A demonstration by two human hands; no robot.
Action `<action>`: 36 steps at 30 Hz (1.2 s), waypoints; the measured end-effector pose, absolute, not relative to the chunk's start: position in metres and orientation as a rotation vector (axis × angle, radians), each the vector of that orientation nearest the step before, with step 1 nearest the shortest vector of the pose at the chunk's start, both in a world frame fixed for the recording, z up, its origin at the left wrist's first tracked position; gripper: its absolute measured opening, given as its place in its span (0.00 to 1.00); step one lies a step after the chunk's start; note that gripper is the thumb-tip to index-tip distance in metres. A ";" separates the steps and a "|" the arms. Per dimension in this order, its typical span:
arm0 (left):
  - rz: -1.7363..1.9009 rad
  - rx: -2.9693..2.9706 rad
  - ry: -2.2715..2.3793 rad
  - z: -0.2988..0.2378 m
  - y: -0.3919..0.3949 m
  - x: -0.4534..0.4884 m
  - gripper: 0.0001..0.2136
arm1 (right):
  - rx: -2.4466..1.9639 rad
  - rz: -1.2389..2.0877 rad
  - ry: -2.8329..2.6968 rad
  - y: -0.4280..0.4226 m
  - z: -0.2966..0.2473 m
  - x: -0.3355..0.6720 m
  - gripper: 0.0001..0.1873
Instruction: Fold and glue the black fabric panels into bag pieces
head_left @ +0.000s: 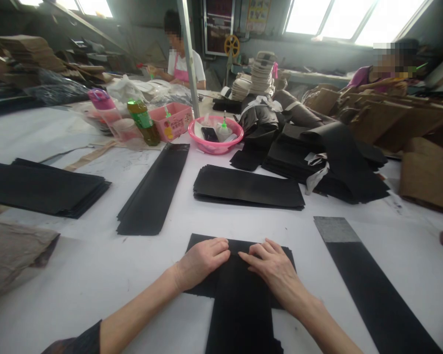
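A round pink basin [217, 149] holds a phone [209, 134] and a white bottle [223, 132] with a green nozzle; left of it stand a pink box [177, 124], a green-labelled bottle [143, 120] and a pink-topped container [101, 100]. Beyond the metal post [189, 54], 1 person [196, 69] wears white and pink, and 1 co-worker [374, 84] in purple is behind brown pieces [387, 120] at right. A yellow wheel [232, 45] shows near the back wall.
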State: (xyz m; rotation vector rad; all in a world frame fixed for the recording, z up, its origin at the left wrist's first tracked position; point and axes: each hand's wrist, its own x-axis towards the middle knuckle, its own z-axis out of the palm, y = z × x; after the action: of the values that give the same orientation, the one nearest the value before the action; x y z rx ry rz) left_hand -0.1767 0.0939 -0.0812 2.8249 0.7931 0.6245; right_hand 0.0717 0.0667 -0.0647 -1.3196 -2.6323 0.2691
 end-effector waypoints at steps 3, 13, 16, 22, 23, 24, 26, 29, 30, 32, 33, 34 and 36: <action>0.592 2.847 0.779 -0.080 0.093 -0.177 0.07 | -1.304 0.251 -2.655 0.067 -0.065 0.072 0.23; 0.552 2.923 0.753 -0.078 0.094 -0.176 0.07 | -1.294 0.200 -2.759 0.068 -0.060 0.068 0.25; 0.550 2.934 0.754 -0.077 0.094 -0.176 0.08 | -1.288 0.154 -2.798 0.067 -0.055 0.065 0.24; 0.551 2.940 0.774 -0.075 0.091 -0.177 0.09 | -1.297 0.104 -2.847 0.065 -0.045 0.059 0.25; 0.548 2.942 0.780 -0.075 0.091 -0.177 0.09 | -1.293 0.096 -2.848 0.064 -0.045 0.058 0.25; 0.540 2.944 0.787 -0.075 0.090 -0.177 0.09 | -1.290 0.089 -2.849 0.064 -0.045 0.058 0.24; 0.511 2.958 0.795 -0.075 0.090 -0.176 0.10 | -1.289 0.080 -2.849 0.064 -0.044 0.057 0.23; 0.460 3.007 0.799 -0.076 0.090 -0.174 0.13 | -1.290 0.089 -2.837 0.063 -0.042 0.056 0.22; 0.447 3.024 0.795 -0.076 0.090 -0.174 0.13 | -1.292 0.099 -2.832 0.064 -0.041 0.056 0.22; 0.436 3.045 0.784 -0.076 0.089 -0.173 0.13 | -1.290 0.123 -2.824 0.065 -0.040 0.056 0.23; 0.437 3.051 0.779 -0.076 0.089 -0.173 0.13 | -1.288 0.133 -2.820 0.065 -0.040 0.057 0.23; 0.441 3.054 0.779 -0.076 0.089 -0.173 0.13 | -1.287 0.141 -2.816 0.066 -0.041 0.058 0.23; 0.434 3.054 0.789 -0.075 0.088 -0.173 0.14 | -1.284 0.150 -2.805 0.066 -0.044 0.059 0.22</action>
State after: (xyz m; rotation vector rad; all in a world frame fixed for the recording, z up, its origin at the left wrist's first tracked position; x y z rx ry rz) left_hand -0.1729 0.0877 -0.0748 3.0539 0.7894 0.4339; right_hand 0.0593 0.0662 -0.0437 -1.2844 -2.8047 0.1503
